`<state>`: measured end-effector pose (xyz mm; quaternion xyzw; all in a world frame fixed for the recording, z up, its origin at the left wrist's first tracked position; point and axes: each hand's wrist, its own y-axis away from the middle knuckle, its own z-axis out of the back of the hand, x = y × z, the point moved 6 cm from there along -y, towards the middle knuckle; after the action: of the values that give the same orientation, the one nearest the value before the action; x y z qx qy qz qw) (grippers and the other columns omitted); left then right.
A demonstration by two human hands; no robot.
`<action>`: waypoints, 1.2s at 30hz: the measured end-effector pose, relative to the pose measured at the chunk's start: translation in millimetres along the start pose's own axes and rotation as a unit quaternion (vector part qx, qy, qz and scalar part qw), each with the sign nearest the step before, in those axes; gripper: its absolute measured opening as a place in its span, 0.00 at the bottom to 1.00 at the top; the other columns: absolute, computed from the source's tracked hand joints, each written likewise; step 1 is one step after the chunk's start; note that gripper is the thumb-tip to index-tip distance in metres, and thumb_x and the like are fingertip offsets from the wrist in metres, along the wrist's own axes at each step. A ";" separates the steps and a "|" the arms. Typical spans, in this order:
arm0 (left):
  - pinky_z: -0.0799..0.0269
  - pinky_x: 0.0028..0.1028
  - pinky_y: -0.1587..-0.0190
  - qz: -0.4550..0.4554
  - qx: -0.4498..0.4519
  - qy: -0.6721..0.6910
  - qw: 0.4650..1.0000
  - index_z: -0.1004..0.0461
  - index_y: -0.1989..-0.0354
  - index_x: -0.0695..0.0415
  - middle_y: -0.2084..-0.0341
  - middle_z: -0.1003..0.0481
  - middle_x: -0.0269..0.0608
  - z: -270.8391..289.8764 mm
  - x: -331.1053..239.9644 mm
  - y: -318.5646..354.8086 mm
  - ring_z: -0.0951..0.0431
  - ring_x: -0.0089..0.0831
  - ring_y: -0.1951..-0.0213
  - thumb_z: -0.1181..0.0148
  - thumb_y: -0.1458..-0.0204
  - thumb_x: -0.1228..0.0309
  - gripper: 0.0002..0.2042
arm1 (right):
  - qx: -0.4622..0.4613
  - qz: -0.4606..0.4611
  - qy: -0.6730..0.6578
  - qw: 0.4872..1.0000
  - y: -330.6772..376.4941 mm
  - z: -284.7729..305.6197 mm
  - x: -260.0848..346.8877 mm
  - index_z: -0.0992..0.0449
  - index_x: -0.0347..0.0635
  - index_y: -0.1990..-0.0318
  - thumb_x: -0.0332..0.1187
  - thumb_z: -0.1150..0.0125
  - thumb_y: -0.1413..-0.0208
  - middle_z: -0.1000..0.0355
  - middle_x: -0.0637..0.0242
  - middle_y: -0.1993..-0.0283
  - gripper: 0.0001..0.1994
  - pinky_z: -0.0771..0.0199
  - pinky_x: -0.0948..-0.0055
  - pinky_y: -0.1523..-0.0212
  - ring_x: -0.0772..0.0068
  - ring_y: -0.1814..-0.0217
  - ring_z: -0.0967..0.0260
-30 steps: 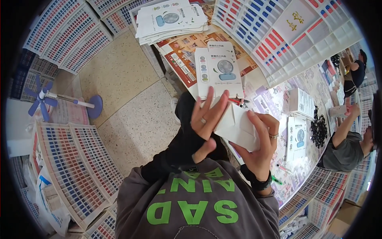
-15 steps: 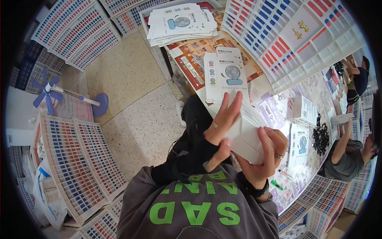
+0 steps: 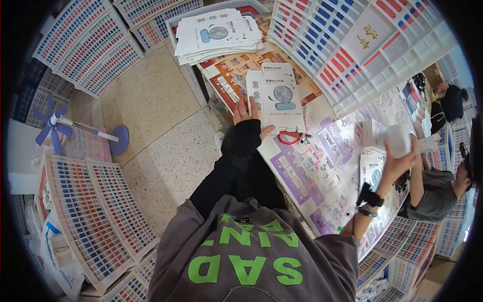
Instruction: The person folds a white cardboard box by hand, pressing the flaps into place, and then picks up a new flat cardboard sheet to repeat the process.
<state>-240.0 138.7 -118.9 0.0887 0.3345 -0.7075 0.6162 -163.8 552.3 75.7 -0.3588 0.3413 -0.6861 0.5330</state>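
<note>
My left hand (image 3: 247, 117) rests at the near left edge of a stack of flat printed cartons (image 3: 283, 95). Its fingers are spread and the thumb is apart. Far to the right, my right hand (image 3: 397, 165) is around the lower part of a small white box (image 3: 399, 140), which is smeared by motion. A co-worker's hand (image 3: 415, 150) is close beside that box; whether it touches it I cannot tell. Red-handled scissors (image 3: 290, 137) lie just below the stack, near my left thumb.
A taller stack of flat cartons (image 3: 216, 35) lies at the far left of the table. White racks with red and blue pieces (image 3: 342, 55) lean at the back. A standing white box (image 3: 372, 135) and black small parts (image 3: 401, 182) are near the co-worker (image 3: 436, 194). A purple fan (image 3: 55, 126) stands left.
Both hands held a white carton before me. Now my right hand has swung far right with a white box, and my left hand has moved to the carton stack. The scissors have come into view.
</note>
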 end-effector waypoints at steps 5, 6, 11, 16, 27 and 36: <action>0.48 0.48 0.39 0.065 0.045 -0.036 0.996 0.50 0.35 0.69 0.45 0.37 0.64 0.2 6.4 -10.4 0.40 0.55 0.42 0.29 0.61 0.53 0.50 | 0.276 -0.022 -0.330 0.902 65.5 -75.2 114.8 0.27 0.42 0.48 0.27 0.33 0.51 0.27 0.62 0.52 0.20 0.28 0.70 0.55 0.68 0.53 0.29; 0.43 0.46 0.42 0.027 0.011 -0.002 1.000 0.47 0.36 0.69 0.49 0.34 0.64 0.8 17.3 -7.5 0.35 0.55 0.46 0.28 0.62 0.55 0.48 | 0.368 -0.002 -0.389 0.844 75.6 -81.6 156.6 0.26 0.43 0.49 0.25 0.34 0.50 0.27 0.63 0.51 0.18 0.28 0.69 0.53 0.67 0.52 0.29; 0.27 0.38 0.64 -0.057 0.029 0.009 0.998 0.35 0.42 0.63 0.65 0.24 0.57 5.6 28.5 -9.6 0.24 0.51 0.65 0.30 0.58 0.62 0.34 | 0.478 0.104 -0.399 0.775 125.9 -124.2 240.9 0.34 0.47 0.39 0.35 0.29 0.55 0.39 0.56 0.37 0.33 0.40 0.52 0.37 0.45 0.35 0.42; 0.24 0.31 0.68 -0.246 -0.119 -0.199 0.941 0.24 0.59 0.60 0.68 0.22 0.47 35.7 4.4 -13.1 0.23 0.36 0.68 0.37 0.54 0.61 0.18 | 0.431 0.235 -0.240 0.838 126.8 -100.7 289.3 0.37 0.56 0.36 0.51 0.34 0.52 0.43 0.48 0.34 0.35 0.53 0.24 0.42 0.44 0.30 0.50; 0.26 0.23 0.67 -0.267 -0.229 -0.116 0.929 0.22 0.65 0.57 0.67 0.20 0.36 134.3 -46.4 -20.7 0.24 0.29 0.69 0.28 0.61 0.69 0.14 | 0.395 0.172 -0.413 0.803 87.0 -52.2 301.3 0.39 0.45 0.36 0.38 0.42 0.43 0.32 0.44 0.44 0.28 0.26 0.59 0.53 0.46 0.49 0.28; 0.58 0.47 0.35 -0.193 -0.181 0.242 0.933 0.50 0.33 0.61 0.34 0.47 0.55 125.9 -45.3 -7.5 0.52 0.53 0.33 0.50 0.42 0.55 0.33 | 0.210 0.106 -0.406 0.883 54.9 12.8 305.8 0.33 0.38 0.42 0.15 0.47 0.56 0.29 0.48 0.49 0.28 0.26 0.61 0.67 0.47 0.63 0.27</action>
<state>-200.7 102.3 3.8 0.0772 0.6067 -0.6974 0.3736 -179.5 241.8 74.7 -0.4474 -0.0213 -0.4754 0.7572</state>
